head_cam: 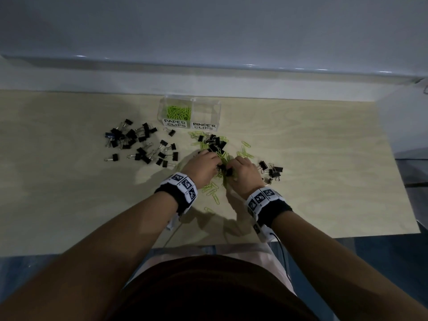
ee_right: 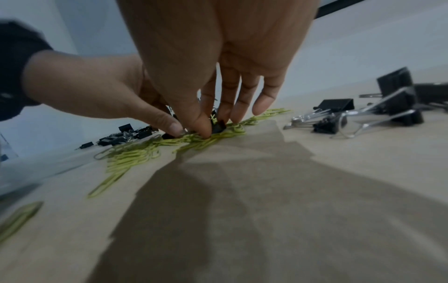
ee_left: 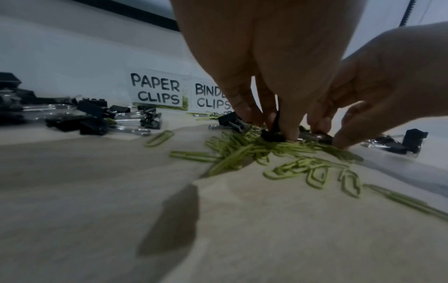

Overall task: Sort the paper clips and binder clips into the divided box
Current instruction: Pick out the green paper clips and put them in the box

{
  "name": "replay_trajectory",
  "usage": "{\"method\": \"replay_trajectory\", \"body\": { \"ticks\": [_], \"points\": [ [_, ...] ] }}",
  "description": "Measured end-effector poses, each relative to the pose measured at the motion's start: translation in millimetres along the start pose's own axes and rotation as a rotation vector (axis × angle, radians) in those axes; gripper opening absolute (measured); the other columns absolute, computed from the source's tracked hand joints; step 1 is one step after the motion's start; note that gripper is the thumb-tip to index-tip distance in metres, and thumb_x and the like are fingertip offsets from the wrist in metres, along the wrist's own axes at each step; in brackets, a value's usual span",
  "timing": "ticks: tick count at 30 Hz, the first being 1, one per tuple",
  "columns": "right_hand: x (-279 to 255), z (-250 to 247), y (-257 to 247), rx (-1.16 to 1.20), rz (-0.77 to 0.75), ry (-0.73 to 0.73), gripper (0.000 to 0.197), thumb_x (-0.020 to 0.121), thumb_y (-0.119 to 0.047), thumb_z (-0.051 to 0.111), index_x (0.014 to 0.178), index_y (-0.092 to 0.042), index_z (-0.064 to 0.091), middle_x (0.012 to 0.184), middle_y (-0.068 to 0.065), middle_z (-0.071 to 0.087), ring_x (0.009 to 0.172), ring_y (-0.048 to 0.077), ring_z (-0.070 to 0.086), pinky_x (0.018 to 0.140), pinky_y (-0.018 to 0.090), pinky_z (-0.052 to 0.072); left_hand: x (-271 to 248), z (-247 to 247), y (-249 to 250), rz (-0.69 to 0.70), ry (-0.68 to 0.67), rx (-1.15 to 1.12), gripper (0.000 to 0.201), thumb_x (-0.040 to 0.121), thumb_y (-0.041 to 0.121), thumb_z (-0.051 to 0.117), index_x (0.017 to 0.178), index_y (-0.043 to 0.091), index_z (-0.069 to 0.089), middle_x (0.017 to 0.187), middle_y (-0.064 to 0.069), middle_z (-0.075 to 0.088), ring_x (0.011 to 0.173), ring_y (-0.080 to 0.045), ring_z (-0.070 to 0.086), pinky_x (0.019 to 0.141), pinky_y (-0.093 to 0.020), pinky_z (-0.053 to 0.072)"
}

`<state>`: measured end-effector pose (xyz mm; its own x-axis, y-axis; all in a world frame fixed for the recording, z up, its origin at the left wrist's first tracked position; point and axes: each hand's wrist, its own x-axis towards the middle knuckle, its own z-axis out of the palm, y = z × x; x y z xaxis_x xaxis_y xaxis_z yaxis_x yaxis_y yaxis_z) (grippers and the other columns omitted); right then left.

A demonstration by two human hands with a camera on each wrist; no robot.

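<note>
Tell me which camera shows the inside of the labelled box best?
The head view: it looks down into the divided box, showing green paper clips in the left compartment and nothing visible in the right. The left wrist view shows only its front labels. The right wrist view shows at most a clear sliver at its left edge.

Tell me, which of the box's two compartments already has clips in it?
The left compartment, labelled PAPER CLIPS, holds a heap of green paper clips. The right compartment, labelled BINDER CLIPS, appears to hold none; the black binder clips all lie on the table.
</note>
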<state>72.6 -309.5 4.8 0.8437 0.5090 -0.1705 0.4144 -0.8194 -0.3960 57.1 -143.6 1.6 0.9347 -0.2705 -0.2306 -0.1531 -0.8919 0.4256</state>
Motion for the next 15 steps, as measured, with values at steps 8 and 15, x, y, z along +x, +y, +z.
{"method": "replay_trajectory", "body": {
  "ticks": [8, 15],
  "points": [
    [-15.7, -10.8, 9.4, 0.109, -0.120, 0.184, 0.020, 0.072, 0.010, 0.059, 0.089, -0.001, 0.059, 0.093, 0.017, 0.054, 0.069, 0.028, 0.055, 0.058, 0.031, 0.051, -25.2, -12.1, -12.9, -0.118, 0.267, -0.401, 0.022, 0.089, 0.014, 0.058, 0.111, 0.017, 0.060, 0.105, 0.001, 0.063, 0.089, -0.009, 0.057, 0.081, -0.025, 0.050],
    [-35.2, -25.8, 67.6, 0.094, 0.117, 0.368, 0.015, 0.074, 0.007, 0.063, 0.087, 0.000, 0.061, 0.094, 0.019, 0.052, 0.069, 0.034, 0.055, 0.054, 0.036, 0.051, -56.1, -24.2, -75.1, -0.344, 0.424, -0.364, 0.024, 0.089, 0.012, 0.057, 0.113, 0.011, 0.057, 0.108, -0.006, 0.064, 0.098, -0.019, 0.060, 0.086, -0.032, 0.050]
  ]
}}
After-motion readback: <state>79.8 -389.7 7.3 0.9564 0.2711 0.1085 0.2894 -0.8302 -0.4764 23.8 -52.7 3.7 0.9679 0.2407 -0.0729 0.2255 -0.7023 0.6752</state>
